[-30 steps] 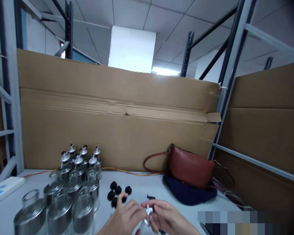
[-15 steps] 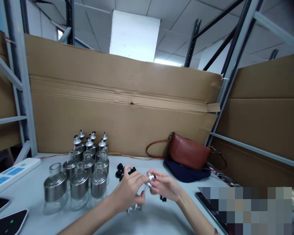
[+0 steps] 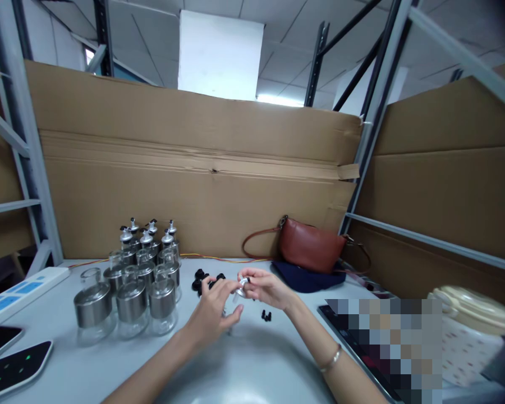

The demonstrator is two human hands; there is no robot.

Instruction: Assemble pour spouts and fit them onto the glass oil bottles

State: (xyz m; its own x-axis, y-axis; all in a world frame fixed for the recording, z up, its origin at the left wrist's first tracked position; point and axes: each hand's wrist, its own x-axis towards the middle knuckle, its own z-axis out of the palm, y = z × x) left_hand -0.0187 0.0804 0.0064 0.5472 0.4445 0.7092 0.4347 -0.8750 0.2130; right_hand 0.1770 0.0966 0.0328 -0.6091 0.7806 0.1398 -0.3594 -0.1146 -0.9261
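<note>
My right hand (image 3: 269, 289) pinches a small silver pourer cap (image 3: 242, 285) with a black tip, held above the table. Close on its left is my left hand (image 3: 212, 307), its fingertips at the cap and its thumb spread well away. Beneath the left hand, shiny pieces are mostly hidden. Black round pieces (image 3: 200, 276) lie in a cluster behind that hand, partly covered by it. A few tiny black tips (image 3: 266, 316) rest below my right wrist. At left stand several glass bottles with steel bands; a front bottle (image 3: 93, 306) has a bare neck, while the rear ones wear silver pourer caps (image 3: 167, 237).
A brown handbag (image 3: 311, 245) sits on a dark blue cap (image 3: 320, 280) at the back right. Phones (image 3: 19, 370) and a power strip (image 3: 23, 289) lie left. At right are a dark-edged flat device (image 3: 345, 342) and a lidded cream container (image 3: 471, 342). Cardboard (image 3: 202, 134) walls the table.
The view has shifted toward the right, bringing the cream container into sight. My right hand still holds the pourer cap; my left thumb and fingers have spread around it.
</note>
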